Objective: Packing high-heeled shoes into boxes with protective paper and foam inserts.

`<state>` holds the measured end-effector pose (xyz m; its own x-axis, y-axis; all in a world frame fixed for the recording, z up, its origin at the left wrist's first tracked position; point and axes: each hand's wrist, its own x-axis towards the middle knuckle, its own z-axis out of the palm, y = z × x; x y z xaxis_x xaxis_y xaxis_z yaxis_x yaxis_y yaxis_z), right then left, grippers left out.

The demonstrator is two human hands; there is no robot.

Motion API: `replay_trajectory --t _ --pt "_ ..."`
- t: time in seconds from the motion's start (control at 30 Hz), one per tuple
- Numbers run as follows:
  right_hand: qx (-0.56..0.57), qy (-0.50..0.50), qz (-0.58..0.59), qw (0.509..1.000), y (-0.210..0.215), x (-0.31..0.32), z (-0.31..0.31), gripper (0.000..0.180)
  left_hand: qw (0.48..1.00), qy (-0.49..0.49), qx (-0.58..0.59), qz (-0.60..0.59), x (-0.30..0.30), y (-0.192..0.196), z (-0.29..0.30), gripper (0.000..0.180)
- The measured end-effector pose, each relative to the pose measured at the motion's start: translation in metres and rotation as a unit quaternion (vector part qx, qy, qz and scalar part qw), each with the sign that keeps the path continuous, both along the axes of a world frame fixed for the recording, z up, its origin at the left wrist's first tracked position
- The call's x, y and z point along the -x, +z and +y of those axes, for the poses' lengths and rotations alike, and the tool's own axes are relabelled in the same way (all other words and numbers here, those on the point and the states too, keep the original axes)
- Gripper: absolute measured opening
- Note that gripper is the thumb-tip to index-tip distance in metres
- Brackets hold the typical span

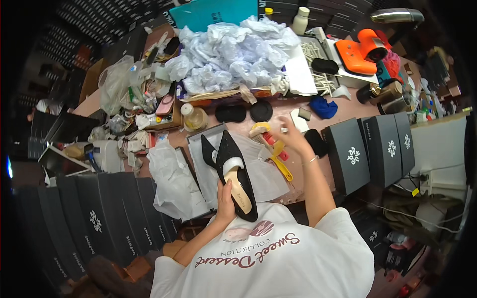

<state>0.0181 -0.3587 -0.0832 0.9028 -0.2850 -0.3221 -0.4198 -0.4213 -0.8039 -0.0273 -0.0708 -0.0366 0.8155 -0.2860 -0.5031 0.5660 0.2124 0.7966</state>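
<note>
My left hand (226, 202) grips a black pointed-toe shoe (247, 191), its thumb on the beige insole. White stuffing sits in the front of the shoe. Another black pointed toe (209, 153) shows beside it, partly covered; I cannot tell if my left hand holds it too. Under them lie a grey shoebox (216, 133) and white tissue paper (266, 171). My right hand (294, 140) is raised over the table, fingers bent and apart, with nothing visible in them. Near it lie a yellow-handled brush (283, 169) and a red-handled tool (271, 140).
Crumpled pale plastic (238, 54) fills a box at the back. A jar of liquid (194, 118), black round pads (261, 110) and a blue cloth (323, 107) lie before it. Dark shoeboxes stand at right (348, 156) and lower left (104, 218). An orange device (362, 52) stands back right.
</note>
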Motion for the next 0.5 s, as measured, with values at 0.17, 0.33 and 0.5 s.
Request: replay_trajectory --t 0.17,0.33,0.5 --pt "0.336 -0.025 0.163 0.927 -0.079 -0.010 -0.035 0.051 0.995 0.043 0.053 0.068 -0.005 -0.003 0.001 0.036" --pt "-0.065 0.024 -0.159 0.985 0.025 -0.012 0.027 0.038 0.981 0.040 0.144 0.122 -0.011 -0.009 0.017 0.049" --pt "0.094 0.311 -0.296 0.898 0.073 0.037 0.140 0.018 0.997 -0.020 0.065 0.030 0.006 -0.010 0.015 0.051"
